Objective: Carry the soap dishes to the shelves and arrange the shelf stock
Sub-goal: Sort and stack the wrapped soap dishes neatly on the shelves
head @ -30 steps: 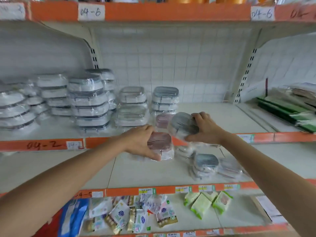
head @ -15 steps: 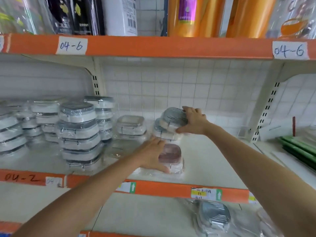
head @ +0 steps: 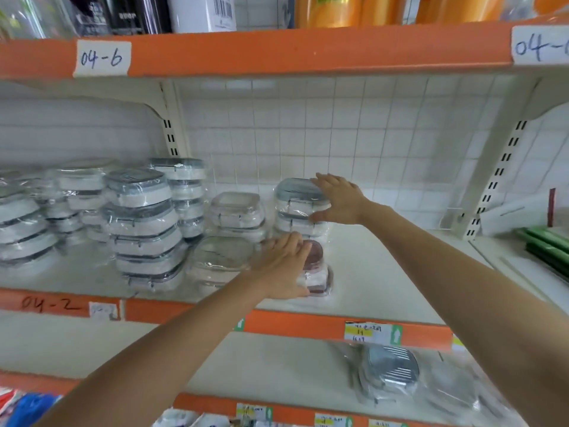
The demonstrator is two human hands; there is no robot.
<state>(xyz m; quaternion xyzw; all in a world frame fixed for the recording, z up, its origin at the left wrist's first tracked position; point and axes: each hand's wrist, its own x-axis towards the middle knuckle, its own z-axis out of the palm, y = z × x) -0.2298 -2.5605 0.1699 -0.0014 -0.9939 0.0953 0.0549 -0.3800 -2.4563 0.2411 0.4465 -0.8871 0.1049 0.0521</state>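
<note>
We see white shelving with orange front edges, handwritten tape labels "04-6" and "04-2". Back panel is a white wire grid; slotted cream uprights carry the brackets. Price tags sit along the middle shelf's front edge. Lighting is even and soft.

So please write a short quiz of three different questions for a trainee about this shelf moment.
1. True or false: the right hand is at the top dish of the grey soap dish stack.
2. What colour is the soap dish under the left hand?
3. The label above the stacks reads: A) 04-6 B) 04-9 C) 05-1

Key: 1 true; 2 pink; 3 A
</note>
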